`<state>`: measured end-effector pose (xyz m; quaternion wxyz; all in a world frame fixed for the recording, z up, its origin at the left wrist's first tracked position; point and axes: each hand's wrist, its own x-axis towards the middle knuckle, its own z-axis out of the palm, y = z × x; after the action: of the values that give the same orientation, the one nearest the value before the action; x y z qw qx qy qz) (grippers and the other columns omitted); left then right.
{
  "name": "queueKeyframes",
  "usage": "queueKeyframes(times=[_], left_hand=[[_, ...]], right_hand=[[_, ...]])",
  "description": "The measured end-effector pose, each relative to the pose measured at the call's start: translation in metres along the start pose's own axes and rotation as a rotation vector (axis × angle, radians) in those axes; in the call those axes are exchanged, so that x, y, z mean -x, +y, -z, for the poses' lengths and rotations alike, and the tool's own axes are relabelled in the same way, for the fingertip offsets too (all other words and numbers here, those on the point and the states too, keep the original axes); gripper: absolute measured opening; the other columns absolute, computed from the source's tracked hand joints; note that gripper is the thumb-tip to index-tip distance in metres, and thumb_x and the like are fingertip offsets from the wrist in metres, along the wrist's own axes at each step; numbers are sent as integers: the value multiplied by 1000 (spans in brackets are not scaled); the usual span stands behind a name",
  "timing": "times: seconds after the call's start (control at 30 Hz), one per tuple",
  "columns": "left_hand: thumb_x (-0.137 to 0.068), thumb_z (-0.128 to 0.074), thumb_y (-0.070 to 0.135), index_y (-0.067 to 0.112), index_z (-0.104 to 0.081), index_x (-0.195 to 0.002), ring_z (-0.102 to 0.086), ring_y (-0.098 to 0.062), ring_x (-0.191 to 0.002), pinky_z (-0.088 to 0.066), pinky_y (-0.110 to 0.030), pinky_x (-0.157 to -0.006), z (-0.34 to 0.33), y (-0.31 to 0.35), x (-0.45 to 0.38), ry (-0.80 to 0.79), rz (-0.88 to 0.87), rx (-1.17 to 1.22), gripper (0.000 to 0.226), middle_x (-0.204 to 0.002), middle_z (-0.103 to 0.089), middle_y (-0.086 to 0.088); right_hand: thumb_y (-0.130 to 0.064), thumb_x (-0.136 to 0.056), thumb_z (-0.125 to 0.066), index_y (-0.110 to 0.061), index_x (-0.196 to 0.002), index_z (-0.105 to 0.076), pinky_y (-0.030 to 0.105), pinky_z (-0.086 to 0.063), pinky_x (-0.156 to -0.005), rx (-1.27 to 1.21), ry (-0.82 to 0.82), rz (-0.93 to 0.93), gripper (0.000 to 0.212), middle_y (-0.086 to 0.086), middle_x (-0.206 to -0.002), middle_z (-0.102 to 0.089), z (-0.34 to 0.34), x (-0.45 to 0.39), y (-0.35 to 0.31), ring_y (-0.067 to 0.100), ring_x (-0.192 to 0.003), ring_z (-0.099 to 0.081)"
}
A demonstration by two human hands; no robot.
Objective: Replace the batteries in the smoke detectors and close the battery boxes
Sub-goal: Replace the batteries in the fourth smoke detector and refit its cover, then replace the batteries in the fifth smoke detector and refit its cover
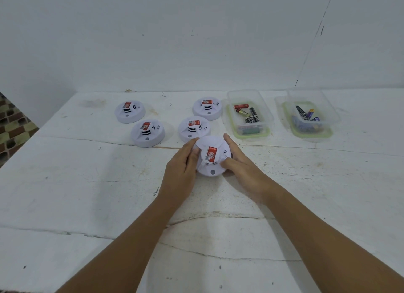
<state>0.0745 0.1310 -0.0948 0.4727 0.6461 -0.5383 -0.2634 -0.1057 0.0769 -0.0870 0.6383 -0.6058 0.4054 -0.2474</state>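
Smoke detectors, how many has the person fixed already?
None looks done that I can tell. Both hands, left hand and right hand, hold one smoke detector, still face up and closed. Four other detectors wait on the table, also closed. The batteries still lie in the two clear tubs. Nearly everything is left.

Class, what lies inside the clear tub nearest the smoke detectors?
Loose batteries, red and black ones, lie in the tub. Those near its front wall blur, so no count.

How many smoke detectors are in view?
5: one held between both hands, two behind it, two farther left. None appear hidden.
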Motion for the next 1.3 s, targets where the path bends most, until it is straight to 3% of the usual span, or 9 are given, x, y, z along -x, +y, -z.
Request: queueKeyframes(times=[0.33, 0.43, 0.5, 0.67, 0.83, 0.97, 1.03, 1.17, 1.3], left_hand=[[-110, -40, 45, 37, -56, -144, -64, 0, -113, -60, -33, -91, 0, -4, -1, 3, 1, 8, 38, -126, -69, 18], [-110, -42, 40, 31, -57, -145, -64, -3, -115, -56, -23, -90, 0, -4, -2, 19, 4, 28, 39, -129, -68, 14], [-110, -43, 37, 28, -57, -145, -63, -4, -119, -54, -20, -93, 1, -3, -2, 41, 19, 79, 38, -132, -68, 13], [-112, -43, 36, 31, -60, -140, -64, -7, -121, -55, -35, -99, 14, -3, -5, 54, 33, 166, 33, -131, -69, 14], [-112, -45, 31, 25, -63, -133, -66, -4, -94, -51, -22, -75, 43, 2, -24, 96, -6, 184, 28, -112, -71, 11], [-109, -51, 36, 23, -62, -127, -69, -13, -93, -56, -26, -73, 72, 12, -54, 141, 28, 190, 25, -109, -72, 3], [-107, -53, 40, 26, -62, -126, -70, -11, -95, -58, -28, -78, 85, 17, -74, 145, 73, 171, 24, -109, -74, 3], [-107, -53, 38, 26, -61, -124, -65, -8, -86, -50, -19, -66, 103, 19, -124, 130, 165, 172, 22, -104, -70, 3], [-104, -54, 38, 23, -62, -117, -64, -19, -96, -54, -37, -86, 110, 2, -176, 134, 242, 68, 21, -107, -67, 1]], right_hand=[[-7, -106, -46, -38, -165, -11, 6, -50, -85, 8, 25, 37, 76, -25, -145, -44, -3, 2, -4, -10, -123, -49], [-34, -94, -62, -45, -163, -13, 31, -50, -109, 87, 128, 119, 85, -15, -153, -39, -10, 2, 0, 7, -137, -47], [-48, -82, -72, -50, -161, -12, 39, -48, -112, 188, 185, 179, 99, -17, -145, -35, -13, 5, 5, 7, -134, -50], [-35, -74, -93, -55, -156, -17, 15, -43, -109, 355, 226, 367, 115, -22, -139, -30, -26, 4, 3, -6, -136, -38], [-40, -75, -92, -22, -162, -27, 1, -32, -100, 562, 273, 498, 110, 0, -142, -46, -40, -22, -24, -5, -134, -34], [-46, -82, -85, -8, -161, -27, 24, -37, -113, 709, 310, 576, 105, 6, -149, -50, -49, -54, -47, 18, -139, -42], [-49, -83, -82, -10, -162, -26, 32, -36, -114, 733, 310, 545, 104, 3, -152, -49, -54, -72, -62, 20, -141, -40], [-56, -85, -76, -21, -158, -36, 40, -39, -112, 801, 352, 472, 90, 3, -146, -49, -60, -115, -86, 24, -136, -41], [-52, -91, -73, -24, -156, -42, 42, -39, -111, 912, 357, 384, 78, 6, -149, -46, -58, -152, -103, 30, -135, -41]])
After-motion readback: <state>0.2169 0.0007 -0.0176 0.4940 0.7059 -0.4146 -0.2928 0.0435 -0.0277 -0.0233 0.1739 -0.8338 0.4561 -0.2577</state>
